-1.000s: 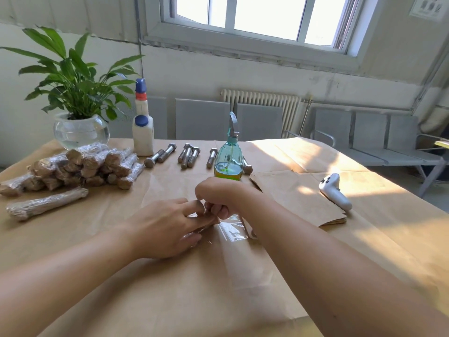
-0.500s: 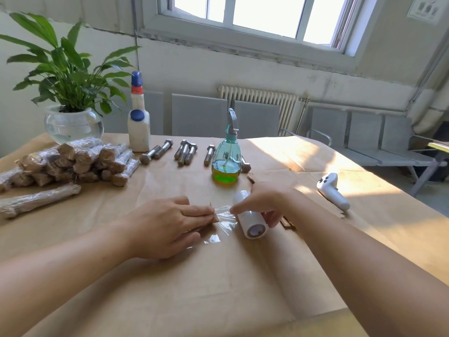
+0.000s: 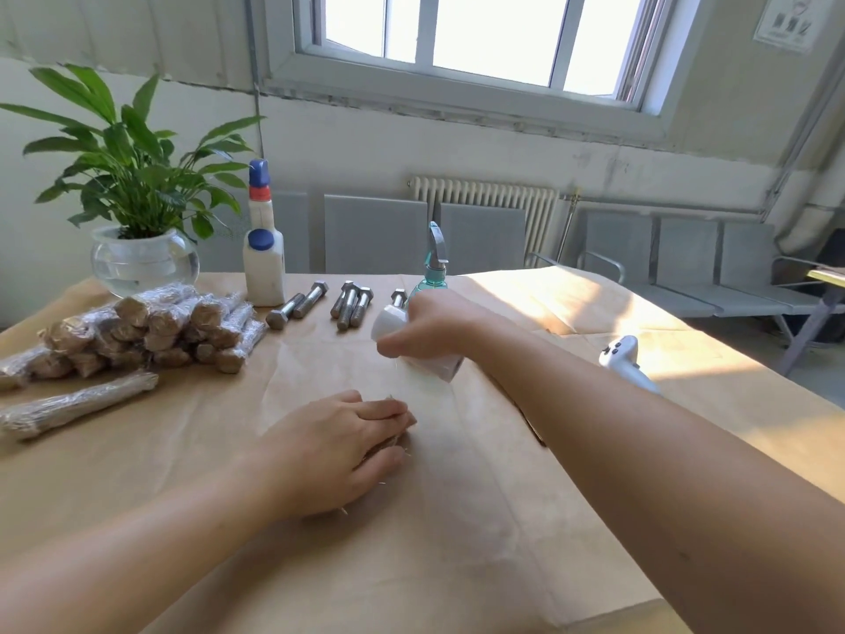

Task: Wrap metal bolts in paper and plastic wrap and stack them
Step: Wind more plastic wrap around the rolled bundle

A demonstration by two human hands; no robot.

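Brown kraft paper (image 3: 457,519) covers the whole table. At the middle of it the left hand (image 3: 334,450) lies palm down with its fingers bent over a paper-wrapped bolt (image 3: 388,443), of which only a sliver shows under the fingertips; whether the fingers grip it or merely press it down cannot be told. At about one o'clock from that hand, the right hand (image 3: 430,327) is lifted off the table with its fingers and thumb curled round a white roll of plastic wrap (image 3: 411,354), and a faint, blurred stretch of film hangs from the roll toward the left hand. The two hands are apart. At ten o'clock from the left hand sits a stack of wrapped bolts (image 3: 151,327), bundled in paper and shiny film, with one long wrapped bolt (image 3: 77,404) lying alone just in front of it. At twelve o'clock a row of bare metal bolts (image 3: 320,304) lies along the far side of the table, beside a white glue bottle (image 3: 263,249) with a blue cap. A green spray bottle (image 3: 434,267) stands right behind the right hand. At the far left corner is a potted plant (image 3: 137,185) in a glass bowl, and at three o'clock, beyond the right forearm, a white controller (image 3: 622,356) rests on the paper.
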